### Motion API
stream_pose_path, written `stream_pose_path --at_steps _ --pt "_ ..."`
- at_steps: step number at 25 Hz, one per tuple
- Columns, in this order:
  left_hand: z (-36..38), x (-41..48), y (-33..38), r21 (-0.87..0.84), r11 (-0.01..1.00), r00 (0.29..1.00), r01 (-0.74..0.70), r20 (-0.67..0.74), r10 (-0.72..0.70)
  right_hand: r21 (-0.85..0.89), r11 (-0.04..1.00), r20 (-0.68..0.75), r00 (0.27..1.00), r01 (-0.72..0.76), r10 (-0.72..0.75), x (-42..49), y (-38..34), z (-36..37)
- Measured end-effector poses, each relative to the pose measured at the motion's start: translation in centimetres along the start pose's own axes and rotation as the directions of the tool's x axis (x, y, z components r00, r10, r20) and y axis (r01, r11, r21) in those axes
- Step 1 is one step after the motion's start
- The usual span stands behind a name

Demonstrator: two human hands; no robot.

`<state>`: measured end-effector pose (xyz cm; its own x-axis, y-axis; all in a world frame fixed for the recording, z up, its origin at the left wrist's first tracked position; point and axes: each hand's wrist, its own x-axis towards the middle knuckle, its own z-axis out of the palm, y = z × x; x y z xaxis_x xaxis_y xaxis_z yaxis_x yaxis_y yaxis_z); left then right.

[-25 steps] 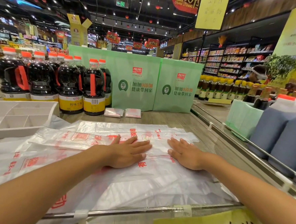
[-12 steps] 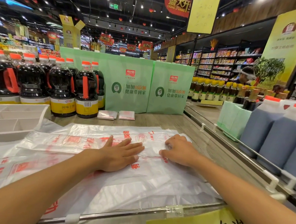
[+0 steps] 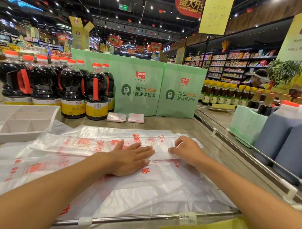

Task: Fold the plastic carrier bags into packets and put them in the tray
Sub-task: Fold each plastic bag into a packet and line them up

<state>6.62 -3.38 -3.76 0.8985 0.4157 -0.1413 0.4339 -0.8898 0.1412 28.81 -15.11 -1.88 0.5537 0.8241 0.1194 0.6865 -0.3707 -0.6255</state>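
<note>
Translucent white carrier bags with red print lie spread over the wooden counter, and the top one is folded into a long strip. My left hand presses flat on that strip, fingers together. My right hand curls around the strip's right end, pinching the plastic and lifting it leftward. Two finished packets lie side by side at the back of the counter. The white divided tray sits at the left with nothing visible in its compartments.
Dark soy sauce bottles stand behind the tray, green display boxes behind the packets. A metal rail runs along the counter's front edge, another along the right with large jugs beyond. A person stands far right.
My right hand went from lying flat on the bag to curling its fingers and gripping the strip's right end. My left hand stayed pressed down in place.
</note>
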Motion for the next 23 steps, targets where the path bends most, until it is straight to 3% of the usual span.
stream_pose_path --at_steps 11,16,19,23 --pt "-0.1 0.4 -1.0 0.001 1.0 1.0 0.004 0.007 -0.004 -0.009 0.997 0.058 0.995 0.076 -0.076 0.8 1.3 -0.3" --pt "0.0 0.5 -1.5 -0.019 1.0 1.0 0.005 -0.025 -0.005 -0.271 0.917 0.102 0.956 0.293 -0.275 0.5 2.2 -0.5" --pt "-0.1 0.2 -2.0 -0.06 0.998 0.992 -0.004 -0.126 -0.004 -0.243 0.866 0.178 0.898 0.436 -0.403 -0.1 2.4 -1.6" --pt "-0.1 0.0 -2.8 -0.095 0.995 0.981 -0.025 -0.196 0.006 -0.369 0.792 0.318 0.867 0.486 -0.384 -1.5 1.4 -2.3"
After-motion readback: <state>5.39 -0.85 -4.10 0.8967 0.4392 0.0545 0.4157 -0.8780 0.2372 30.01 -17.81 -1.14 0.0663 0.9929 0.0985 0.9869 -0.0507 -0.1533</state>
